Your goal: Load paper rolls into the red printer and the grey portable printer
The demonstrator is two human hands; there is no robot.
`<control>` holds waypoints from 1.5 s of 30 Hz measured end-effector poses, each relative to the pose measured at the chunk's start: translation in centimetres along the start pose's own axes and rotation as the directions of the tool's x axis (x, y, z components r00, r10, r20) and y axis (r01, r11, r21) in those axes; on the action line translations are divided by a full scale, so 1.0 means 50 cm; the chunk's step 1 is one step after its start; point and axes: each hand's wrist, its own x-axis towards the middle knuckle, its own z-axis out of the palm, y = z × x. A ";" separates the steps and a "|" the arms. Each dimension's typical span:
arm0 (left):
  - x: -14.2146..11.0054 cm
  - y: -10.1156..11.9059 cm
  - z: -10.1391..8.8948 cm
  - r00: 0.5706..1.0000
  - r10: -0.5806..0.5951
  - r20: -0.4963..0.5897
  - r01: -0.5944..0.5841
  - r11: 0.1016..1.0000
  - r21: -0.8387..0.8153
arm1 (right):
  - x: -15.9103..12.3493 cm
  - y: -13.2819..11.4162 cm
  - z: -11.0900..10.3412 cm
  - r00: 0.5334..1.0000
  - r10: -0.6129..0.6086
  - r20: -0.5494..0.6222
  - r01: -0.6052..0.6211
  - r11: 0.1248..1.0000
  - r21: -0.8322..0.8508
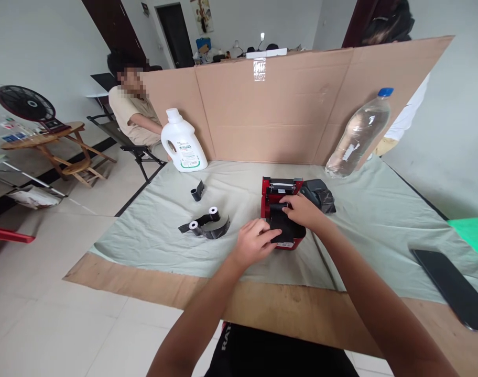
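A red-and-black printer (265, 201) stands on the cloth in front of me with its lid up. A black ribbon (288, 228) lies over its open body and hangs towards the front edge. My left hand (257, 242) holds the ribbon's near left edge, its index finger stretched along it. Farther back, my right hand (305, 210) has its fingertips closed on the ribbon inside the printer. My fingers partly hide what is under them. To the left lie two linked rolls of black ribbon (211, 230) with white cores, and a small black roll (195, 193).
A white jug (184, 144) and a large clear bottle (359, 139) stand before a cardboard screen (262, 115). A black object (321, 196) sits right of the printer. A phone (451, 288) lies at right. A person (131, 112) sits beyond the left edge.
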 end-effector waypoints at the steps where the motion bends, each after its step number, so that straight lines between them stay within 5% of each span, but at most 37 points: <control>1: 0.000 0.000 0.000 1.000 -0.008 0.003 0.008 1.000 0.003 | 0.003 -0.007 -0.001 1.000 0.005 0.015 -0.005 0.999 -0.044; 6: 0.001 0.002 0.005 0.999 -0.045 0.013 0.045 0.999 -0.007 | 0.005 -0.033 -0.002 0.999 0.038 0.017 -0.035 0.988 -0.149; 10: -0.002 0.004 0.007 0.999 -0.031 -0.024 0.031 0.999 -0.020 | -0.015 -0.014 -0.012 0.988 0.074 -0.139 -0.063 0.995 0.083; 12: -0.004 0.006 0.007 0.999 -0.013 -0.029 0.012 1.000 -0.022 | -0.023 0.008 -0.017 0.935 0.188 -0.299 -0.111 0.960 0.256; 14: -0.006 0.007 0.008 1.000 0.010 -0.026 -0.011 1.000 -0.025 | -0.022 0.029 -0.016 0.834 0.321 -0.449 -0.133 0.906 0.401; 16: -0.008 0.008 0.010 0.999 0.034 -0.023 -0.034 0.999 -0.019 | -0.011 0.045 -0.008 0.771 0.380 -0.510 -0.051 0.836 0.546; 22: -0.010 0.012 0.012 0.998 0.052 -0.031 -0.052 0.999 0.001 | 0.011 0.040 0.021 0.857 0.291 -0.425 0.180 0.604 0.776; 30: -0.015 0.012 0.013 0.998 0.059 0.014 -0.059 0.998 0.004 | -0.077 0.022 0.061 0.843 0.258 -0.471 0.227 0.623 0.748; 35: -0.020 0.013 0.011 0.997 0.066 0.032 -0.066 0.998 0.013 | -0.103 0.013 0.100 0.862 0.311 -0.401 0.208 0.504 0.838; 39: -0.015 0.017 0.003 0.995 -0.099 0.002 0.099 0.991 -0.090 | -0.105 0.006 0.107 0.881 0.302 -0.364 0.201 0.456 0.867; 42: -0.002 0.006 0.013 0.885 -0.464 -0.027 0.444 0.861 -0.246 | -0.105 0.004 0.111 0.877 0.321 -0.357 0.203 0.425 0.882; 45: 0.011 -0.016 0.038 0.639 -0.764 0.089 0.715 0.547 -0.436 | -0.106 0.004 0.117 0.879 0.322 -0.350 0.200 0.418 0.886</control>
